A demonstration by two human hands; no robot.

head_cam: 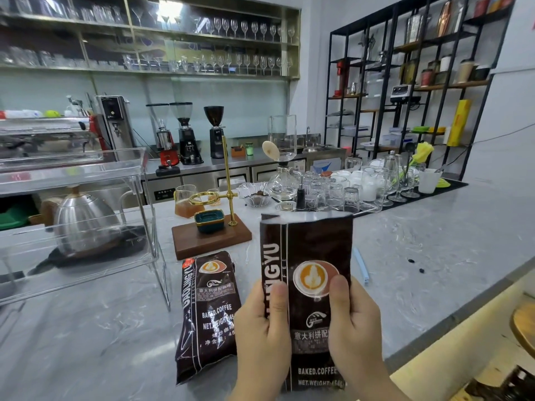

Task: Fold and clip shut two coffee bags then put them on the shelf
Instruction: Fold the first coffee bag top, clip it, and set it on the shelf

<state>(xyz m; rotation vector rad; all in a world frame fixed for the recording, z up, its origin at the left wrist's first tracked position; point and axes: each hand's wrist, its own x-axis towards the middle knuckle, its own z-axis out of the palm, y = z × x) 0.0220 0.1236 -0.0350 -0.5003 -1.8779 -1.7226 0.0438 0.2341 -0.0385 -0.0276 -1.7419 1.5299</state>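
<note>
Coffee bag [307, 285], top unfolded, stands upright pinched between my left hand [262, 331] and right hand [354, 328]; second bag [207, 314] lies just left, clip [362, 264] just right, unused.

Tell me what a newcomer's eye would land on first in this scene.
First, the dark coffee bag held upright at centre, its top unfolded, the left hand and right hand gripping its sides. Next, the second coffee bag lying on the grey counter just left of it. A clear acrylic shelf stands at far left.
</note>
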